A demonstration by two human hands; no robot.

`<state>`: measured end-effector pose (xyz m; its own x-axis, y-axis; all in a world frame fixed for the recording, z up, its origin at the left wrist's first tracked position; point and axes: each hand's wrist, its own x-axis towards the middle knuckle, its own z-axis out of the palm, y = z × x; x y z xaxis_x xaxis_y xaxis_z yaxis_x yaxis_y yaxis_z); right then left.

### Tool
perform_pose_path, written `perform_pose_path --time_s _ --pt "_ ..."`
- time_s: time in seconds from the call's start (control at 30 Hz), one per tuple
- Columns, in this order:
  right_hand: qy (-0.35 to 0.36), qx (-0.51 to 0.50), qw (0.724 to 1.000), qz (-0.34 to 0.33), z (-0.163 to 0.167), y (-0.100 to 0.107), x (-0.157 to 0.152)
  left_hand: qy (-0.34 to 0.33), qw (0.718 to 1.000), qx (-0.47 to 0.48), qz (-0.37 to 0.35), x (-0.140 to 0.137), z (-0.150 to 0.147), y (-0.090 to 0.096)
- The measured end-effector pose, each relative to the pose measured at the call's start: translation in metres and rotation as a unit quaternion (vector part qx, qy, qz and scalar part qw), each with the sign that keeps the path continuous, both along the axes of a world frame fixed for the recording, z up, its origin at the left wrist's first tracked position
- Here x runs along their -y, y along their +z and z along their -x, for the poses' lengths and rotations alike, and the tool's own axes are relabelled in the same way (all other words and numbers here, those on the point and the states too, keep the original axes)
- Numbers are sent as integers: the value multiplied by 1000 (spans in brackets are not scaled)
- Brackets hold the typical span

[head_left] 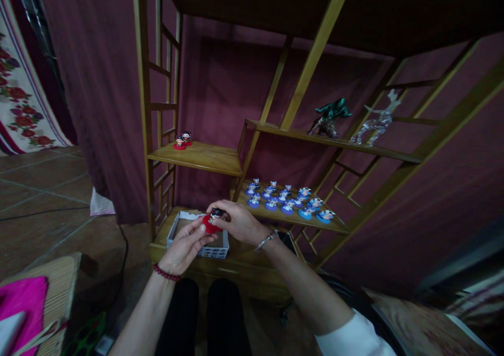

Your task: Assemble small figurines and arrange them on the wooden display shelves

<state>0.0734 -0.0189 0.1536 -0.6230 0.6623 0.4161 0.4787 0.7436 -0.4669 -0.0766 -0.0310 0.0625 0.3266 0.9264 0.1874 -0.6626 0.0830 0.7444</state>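
Observation:
Both hands meet around a small figurine (214,215) with black hair, standing on a round red base (210,226). My left hand (189,243), with a dark red bead bracelet at the wrist, pinches the red base from the left. My right hand (240,220), wearing a silver bangle, has its fingers about the figurine's head and body from the right and above. Under the hands sits an open shallow cardboard box (214,252), partly covered by them. Two similar red-based figurines (182,142) stand on the left wooden shelf (197,156).
Rows of several blue- and purple-based figurines (287,206) fill the lower right shelf. Above them, a dark green ornament (331,117) and a clear glass deer (378,122) stand on another shelf. Wooden posts (144,109) frame the unit. A pink cloth (23,309) lies at lower left.

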Motion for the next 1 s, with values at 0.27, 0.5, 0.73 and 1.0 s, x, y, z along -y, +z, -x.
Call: perform_pose_path --time_s 0.27,0.5,0.73,1.0 --pt "11 25 999 -23 6 2 1 2 1000 15 2 1 0 -1" --pt "56 78 995 -39 7 10 0 -4 999 46 22 4 0 -4" --pt "101 125 986 -49 12 19 0 -13 996 78 34 8 -1 -2" --pt "84 130 986 -53 16 16 -1 8 995 93 47 9 -2 -4"
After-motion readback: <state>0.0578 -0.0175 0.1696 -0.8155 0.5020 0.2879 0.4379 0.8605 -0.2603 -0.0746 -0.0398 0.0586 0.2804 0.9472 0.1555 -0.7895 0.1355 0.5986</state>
